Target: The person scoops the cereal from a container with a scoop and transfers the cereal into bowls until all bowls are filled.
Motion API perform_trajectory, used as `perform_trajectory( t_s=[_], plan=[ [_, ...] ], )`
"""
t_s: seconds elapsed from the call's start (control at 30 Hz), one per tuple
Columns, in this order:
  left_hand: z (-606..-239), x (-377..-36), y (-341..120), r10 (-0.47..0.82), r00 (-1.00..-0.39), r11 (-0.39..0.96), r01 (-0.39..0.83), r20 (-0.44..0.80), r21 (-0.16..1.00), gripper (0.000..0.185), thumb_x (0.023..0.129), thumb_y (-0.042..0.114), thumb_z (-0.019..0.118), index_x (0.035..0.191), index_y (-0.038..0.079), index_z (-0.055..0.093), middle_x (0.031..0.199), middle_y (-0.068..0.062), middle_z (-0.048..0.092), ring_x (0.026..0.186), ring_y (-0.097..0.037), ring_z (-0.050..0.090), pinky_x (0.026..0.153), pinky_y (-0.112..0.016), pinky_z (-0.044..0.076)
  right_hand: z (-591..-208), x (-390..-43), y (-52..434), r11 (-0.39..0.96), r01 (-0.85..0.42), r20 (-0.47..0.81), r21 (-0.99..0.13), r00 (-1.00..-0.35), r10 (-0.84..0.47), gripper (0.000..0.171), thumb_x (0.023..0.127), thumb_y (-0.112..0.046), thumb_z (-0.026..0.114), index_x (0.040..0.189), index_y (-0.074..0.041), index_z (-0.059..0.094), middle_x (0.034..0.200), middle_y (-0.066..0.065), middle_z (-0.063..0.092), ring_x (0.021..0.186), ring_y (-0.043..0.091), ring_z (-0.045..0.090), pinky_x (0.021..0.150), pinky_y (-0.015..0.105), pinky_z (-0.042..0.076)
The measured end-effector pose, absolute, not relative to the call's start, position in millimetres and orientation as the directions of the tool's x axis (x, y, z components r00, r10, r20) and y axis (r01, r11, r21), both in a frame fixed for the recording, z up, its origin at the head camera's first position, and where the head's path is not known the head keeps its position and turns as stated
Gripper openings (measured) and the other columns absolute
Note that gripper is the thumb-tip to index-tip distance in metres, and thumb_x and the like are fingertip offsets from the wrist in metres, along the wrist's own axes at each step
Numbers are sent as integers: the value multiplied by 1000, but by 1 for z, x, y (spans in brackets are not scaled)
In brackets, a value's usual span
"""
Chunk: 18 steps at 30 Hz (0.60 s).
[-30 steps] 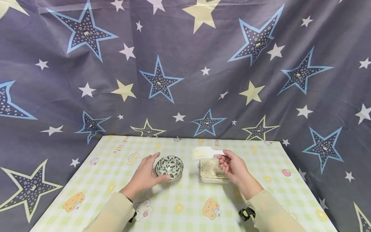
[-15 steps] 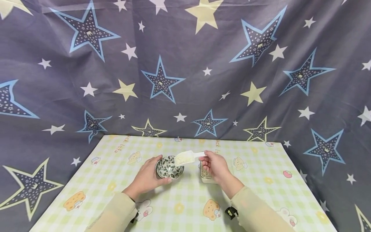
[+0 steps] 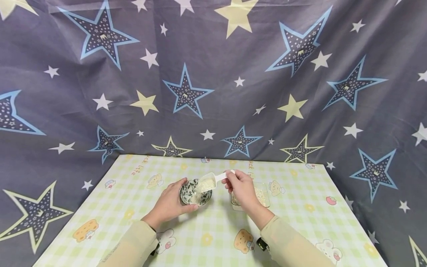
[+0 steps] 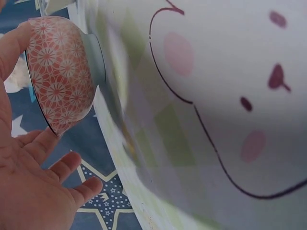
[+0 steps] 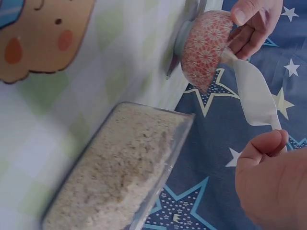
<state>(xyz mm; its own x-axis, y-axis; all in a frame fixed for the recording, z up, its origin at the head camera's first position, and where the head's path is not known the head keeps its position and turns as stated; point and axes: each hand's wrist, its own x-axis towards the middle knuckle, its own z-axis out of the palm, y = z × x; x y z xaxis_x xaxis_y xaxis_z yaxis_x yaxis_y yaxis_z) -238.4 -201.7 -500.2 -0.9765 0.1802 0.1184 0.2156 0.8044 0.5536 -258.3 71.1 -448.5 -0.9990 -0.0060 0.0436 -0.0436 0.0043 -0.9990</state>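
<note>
A small bowl [image 3: 188,190] stands on the table, leafy-patterned inside and red-flowered outside [image 5: 206,48]. My left hand [image 3: 168,203] holds it by the rim from the left, thumb on one side and fingers on the other; in the left wrist view the last two fingers of that hand [image 4: 38,172] stick out free. My right hand [image 3: 242,190] pinches the handle of a white scoop [image 5: 254,96]. The scoop tilts over the bowl's right side, and pale flaky grain [image 3: 207,183] slides from its lip into the bowl. Some grain lies in the bowl.
Right of the bowl, partly behind my right hand, stands a clear rectangular container [image 5: 180,143] of the same grain. The checked tablecloth [image 3: 110,207] carries cartoon prints. A dark star-patterned curtain [image 3: 213,96] hangs behind the table.
My right hand has carried the loaded scoop left from above the container to the bowl and tipped it, and grain now falls. My left hand stays at the bowl.
</note>
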Motion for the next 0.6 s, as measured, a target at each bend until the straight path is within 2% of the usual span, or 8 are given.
perform_trajectory(
  t_s=[0.23,0.47,0.6],
  plan=[
    [-501,-240,-202,173,-979,807,205,111,553,120,76,63,90,166,7,35,164,-18,49,152,-43,45,125,-63,40,-440,-256,71,29,-120,119,-992,-993,-17,25,108,-20,61,112,0,76,83,9,76,67,11,61,58,18,53],
    [-500,-240,-203,178,-977,807,212,116,551,120,76,65,90,166,6,36,163,-17,51,151,-42,47,125,-62,40,-433,-254,71,19,-161,160,-987,-987,-25,26,109,-18,61,114,3,76,81,4,75,68,10,61,59,18,53],
    [-499,-239,-203,178,-977,806,214,120,551,120,76,65,89,165,6,37,163,-16,52,151,-42,47,125,-62,40,-432,-252,71,54,-227,224,-973,-973,-47,26,109,-18,62,114,3,76,86,14,77,68,11,62,59,18,52]
  ],
)
